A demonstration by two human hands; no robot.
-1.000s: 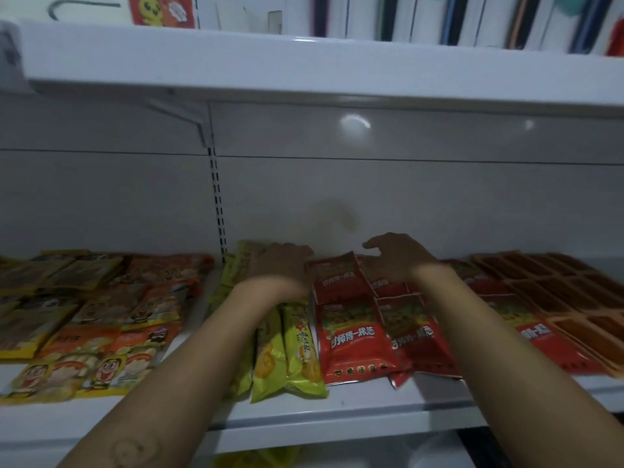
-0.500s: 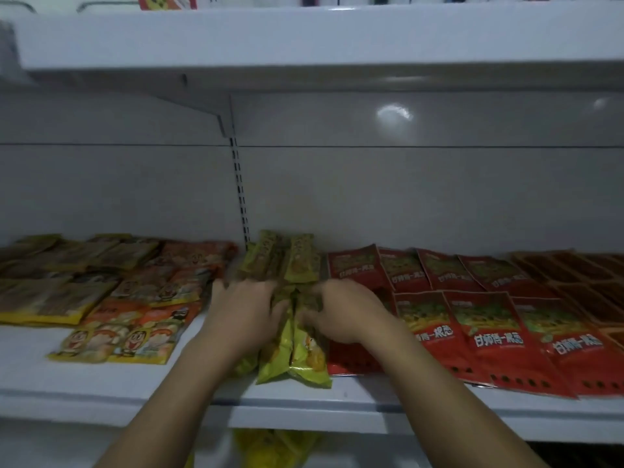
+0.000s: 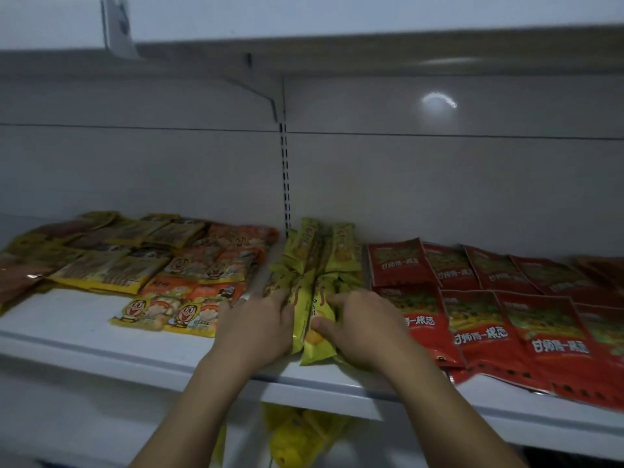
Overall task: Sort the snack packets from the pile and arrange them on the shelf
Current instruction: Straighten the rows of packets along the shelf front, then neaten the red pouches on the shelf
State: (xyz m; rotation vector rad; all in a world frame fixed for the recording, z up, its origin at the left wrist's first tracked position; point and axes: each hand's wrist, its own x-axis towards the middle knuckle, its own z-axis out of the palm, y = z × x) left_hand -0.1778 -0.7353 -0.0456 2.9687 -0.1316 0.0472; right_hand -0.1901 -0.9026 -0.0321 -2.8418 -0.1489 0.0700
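Note:
Long yellow-green snack packets [image 3: 317, 265] lie in a bunch at the middle of the white shelf [image 3: 101, 342]. My left hand [image 3: 260, 329] presses against the bunch's left side with fingers stretched forward. My right hand [image 3: 361, 325] is on the right side, thumb and fingers pinching a front packet [image 3: 317, 336]. Red packets [image 3: 479, 312] lie in rows to the right. Orange and yellow cartoon packets [image 3: 182, 298] lie to the left.
An upper shelf [image 3: 337, 38] overhangs close above. The shelf's back panel has a slotted upright [image 3: 285, 177] behind the yellow bunch. More yellow packets [image 3: 300, 434] show below the shelf edge. Brown packets [image 3: 601, 268] lie at the far right.
Both hands came back from the rear of the shelf to the front of the yellow bunch and closed in on it from either side. The view shifted left.

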